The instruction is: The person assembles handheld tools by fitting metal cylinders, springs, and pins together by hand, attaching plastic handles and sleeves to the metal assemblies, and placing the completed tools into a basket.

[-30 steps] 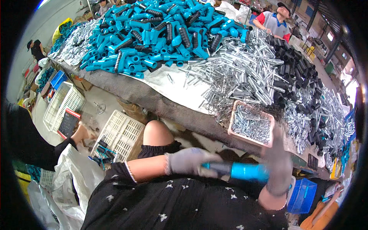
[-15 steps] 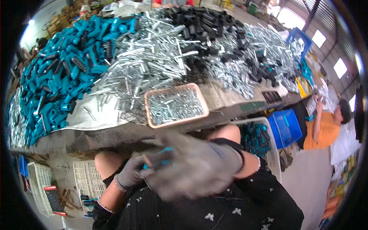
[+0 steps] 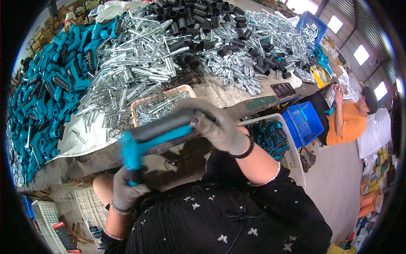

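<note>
Between my hands is a teal-and-black pistol-shaped plastic tool body (image 3: pixel 163 130), blurred by motion, held above my lap at the table's edge. My right hand (image 3: pixel 218 125), in a grey glove, is closed round its right end. At the lower left, my gloved left hand (image 3: pixel 127 190) is closed on the dark lower tip; its fingers are partly hidden. Behind the tool, a pink basket (image 3: pixel 186 89) of small metal parts is partly covered. Similar teal bodies (image 3: pixel 63 84) lie heaped at the left of the table.
Silver metal tubes and rods (image 3: pixel 135 63) and black sleeves (image 3: pixel 194 17) cover the table. To the right, below the edge, stand a pale crate (image 3: pixel 299 165) of teal-and-black pieces and a blue bin (image 3: pixel 302 122). A person in orange (image 3: pixel 349 120) sits beyond. White crates (image 3: pixel 91 203) are at lower left.
My hands have moved apart, the right up and the left down. The tool body, mostly hidden before, now shows between them. The view has shifted, so the table appears further left.
</note>
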Demonstrator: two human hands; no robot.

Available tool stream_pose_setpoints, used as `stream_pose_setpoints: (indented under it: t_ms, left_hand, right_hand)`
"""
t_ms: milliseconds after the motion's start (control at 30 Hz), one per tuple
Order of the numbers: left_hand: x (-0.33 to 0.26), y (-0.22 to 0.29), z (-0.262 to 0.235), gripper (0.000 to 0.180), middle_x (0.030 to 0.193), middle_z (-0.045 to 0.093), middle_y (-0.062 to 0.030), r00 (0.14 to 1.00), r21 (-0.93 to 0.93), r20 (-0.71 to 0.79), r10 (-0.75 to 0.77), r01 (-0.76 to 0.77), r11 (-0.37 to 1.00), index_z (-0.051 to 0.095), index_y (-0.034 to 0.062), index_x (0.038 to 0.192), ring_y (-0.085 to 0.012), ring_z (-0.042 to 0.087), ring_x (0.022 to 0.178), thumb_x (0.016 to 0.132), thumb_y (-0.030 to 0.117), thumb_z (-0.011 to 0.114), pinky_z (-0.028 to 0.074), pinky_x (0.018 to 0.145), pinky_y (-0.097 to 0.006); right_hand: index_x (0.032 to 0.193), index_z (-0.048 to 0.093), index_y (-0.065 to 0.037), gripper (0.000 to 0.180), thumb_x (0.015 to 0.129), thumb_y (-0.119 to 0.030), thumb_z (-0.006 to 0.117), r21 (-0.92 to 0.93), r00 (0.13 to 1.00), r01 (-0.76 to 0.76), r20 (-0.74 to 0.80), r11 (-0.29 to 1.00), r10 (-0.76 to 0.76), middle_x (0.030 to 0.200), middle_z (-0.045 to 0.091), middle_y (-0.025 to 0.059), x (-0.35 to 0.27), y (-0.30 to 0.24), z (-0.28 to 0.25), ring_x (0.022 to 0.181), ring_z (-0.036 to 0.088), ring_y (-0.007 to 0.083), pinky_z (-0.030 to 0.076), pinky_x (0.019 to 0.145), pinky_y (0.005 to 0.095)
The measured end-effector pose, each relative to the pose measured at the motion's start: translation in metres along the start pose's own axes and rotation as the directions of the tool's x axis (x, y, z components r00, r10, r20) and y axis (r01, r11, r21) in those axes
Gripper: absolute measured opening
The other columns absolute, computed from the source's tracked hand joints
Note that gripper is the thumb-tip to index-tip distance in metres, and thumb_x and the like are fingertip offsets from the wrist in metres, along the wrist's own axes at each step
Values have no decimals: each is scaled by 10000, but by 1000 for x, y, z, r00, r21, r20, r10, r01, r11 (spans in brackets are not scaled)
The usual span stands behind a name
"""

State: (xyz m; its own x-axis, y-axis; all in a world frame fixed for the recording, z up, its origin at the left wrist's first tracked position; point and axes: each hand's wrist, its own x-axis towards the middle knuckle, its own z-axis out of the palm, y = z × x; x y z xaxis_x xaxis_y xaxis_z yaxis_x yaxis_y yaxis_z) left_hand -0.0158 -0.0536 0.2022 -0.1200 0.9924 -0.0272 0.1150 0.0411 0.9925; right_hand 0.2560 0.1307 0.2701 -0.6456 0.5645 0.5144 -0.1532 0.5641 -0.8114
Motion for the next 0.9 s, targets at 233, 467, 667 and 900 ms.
stream_pose_setpoints:
  t_ms: [233,467,667,900]
  left_hand:
    - [-13,-3,8,418,904,671,-121,975,-508,-139,175,-222,832,645,18,916,-227,631,776,783,385,795,506,687,-338]
    - [-41,-35,20,694,1034,656,-79,978,-635,-39,-207,135,761,461,116,1412,-214,644,861,902,545,656,545,738,-343]
    - [-34,-48,19,652,1146,613,-64,930,-879,-101,-352,82,470,464,130,1405,-178,635,994,922,524,656,568,833,-321]
    - [-36,-29,29,618,1125,642,-115,940,-889,-83,-330,80,452,504,116,1342,-222,662,975,894,490,708,572,855,-342]
  right_hand:
    - [1329,581,-64,560,857,-318,744,-778,869,-487,-479,397,127,1318,595,211,16,99,-136,1215,575,365,469,1016,406]
    - [1204,648,-12,503,779,-258,754,-817,894,-418,-291,397,341,1109,699,209,34,124,-196,1060,670,288,520,898,385]
    - [1144,624,25,311,834,45,633,-69,911,-382,-197,921,363,1059,678,156,0,31,-47,789,682,198,536,667,283]
    - [1026,681,-53,216,827,-60,763,51,989,-142,49,989,140,1030,704,113,-40,28,106,927,681,246,529,827,336]
